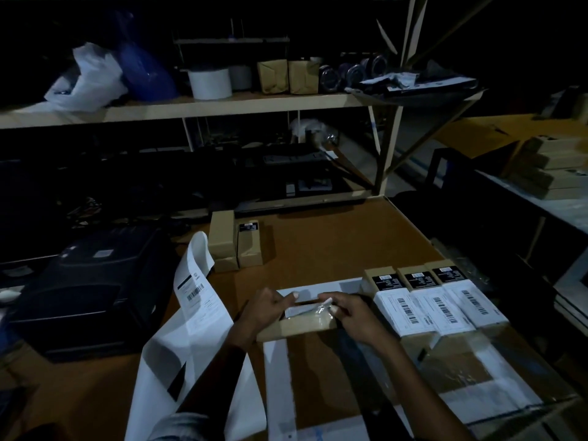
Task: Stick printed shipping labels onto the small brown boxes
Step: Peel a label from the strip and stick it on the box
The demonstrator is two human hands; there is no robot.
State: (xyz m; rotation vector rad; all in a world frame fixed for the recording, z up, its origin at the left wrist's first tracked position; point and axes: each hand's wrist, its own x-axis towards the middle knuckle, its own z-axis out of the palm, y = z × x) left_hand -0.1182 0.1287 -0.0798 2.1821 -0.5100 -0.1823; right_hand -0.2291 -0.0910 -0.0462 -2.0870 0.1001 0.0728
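A small brown box (pixel 299 326) lies lengthwise on the brown table (pixel 334 246) in front of me. My left hand (pixel 267 310) holds its left end, fingers curled over the top. My right hand (pixel 350 313) pinches a white label (pixel 305 310) with shiny film at the box's upper edge. Three labelled brown boxes (pixel 439 300) lie side by side to the right, each with a white barcode label and a black sticker. A strip of printed labels (pixel 197 294) curls out of the black printer (pixel 89 291) on the left.
Several unlabelled brown boxes (pixel 235 243) stand at the table's back. White backing paper (pixel 280 393) and clear film (pixel 461 374) lie near the front edge. A shelf (pixel 191 106) with bags, a roll and parcels runs behind. More boxes (pixel 553 167) are stacked far right.
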